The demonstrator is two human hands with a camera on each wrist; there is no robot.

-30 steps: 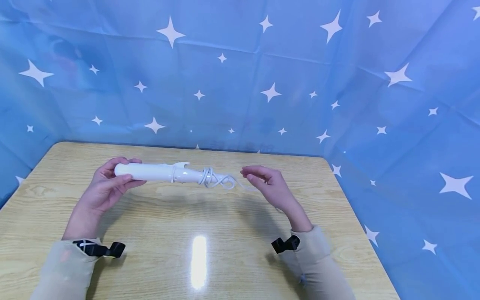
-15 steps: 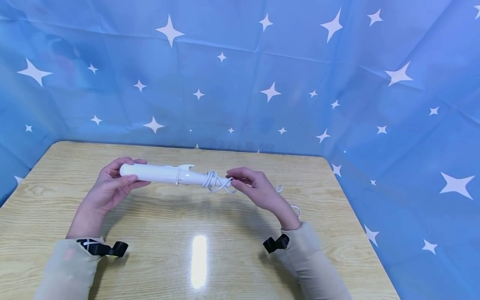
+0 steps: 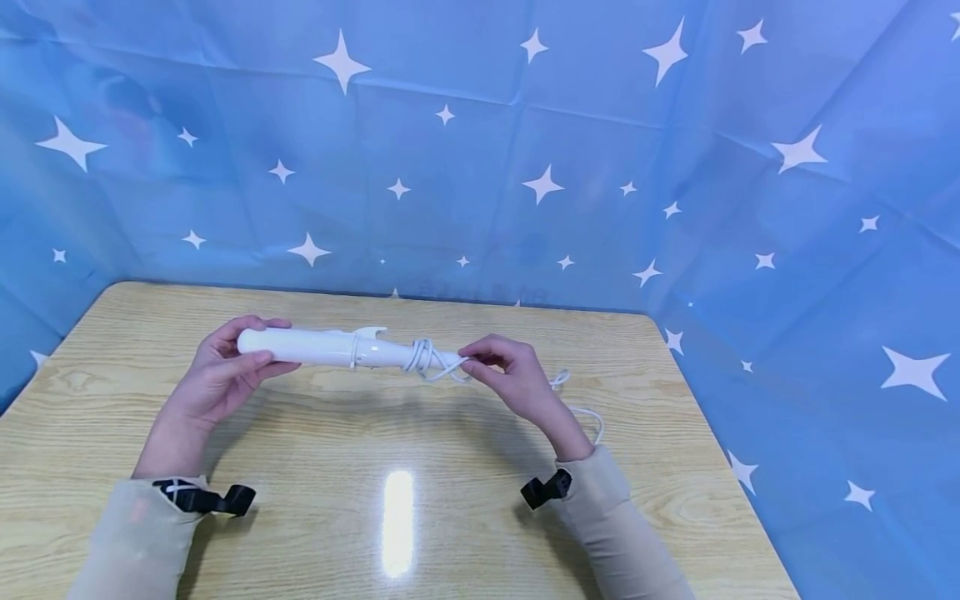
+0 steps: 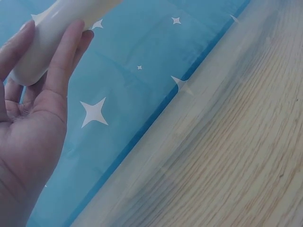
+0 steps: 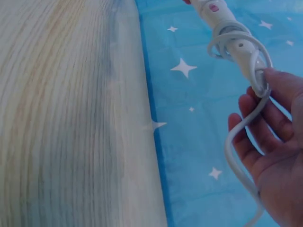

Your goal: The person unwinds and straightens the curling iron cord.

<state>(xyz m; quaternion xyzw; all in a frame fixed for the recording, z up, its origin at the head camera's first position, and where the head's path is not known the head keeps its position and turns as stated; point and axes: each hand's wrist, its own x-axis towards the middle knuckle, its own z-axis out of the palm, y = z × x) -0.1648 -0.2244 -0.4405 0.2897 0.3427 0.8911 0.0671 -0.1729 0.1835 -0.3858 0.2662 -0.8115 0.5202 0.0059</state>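
White wand [image 3: 318, 346] held level above the table [image 3: 315, 467], one hand at each end.
The left hand [image 3: 225, 371] grips the rounded end, thumb and fingers curled round it; the right hand [image 3: 513, 379] pinches the tail, though whether wand or cord [image 5: 229, 146] takes the pressure is hard to tell. In the head view that hand hides part of the cord, which the right wrist view shows running past the palm and out of frame, along with a red button [image 5: 214, 8]; the left wrist view cuts the wand off.
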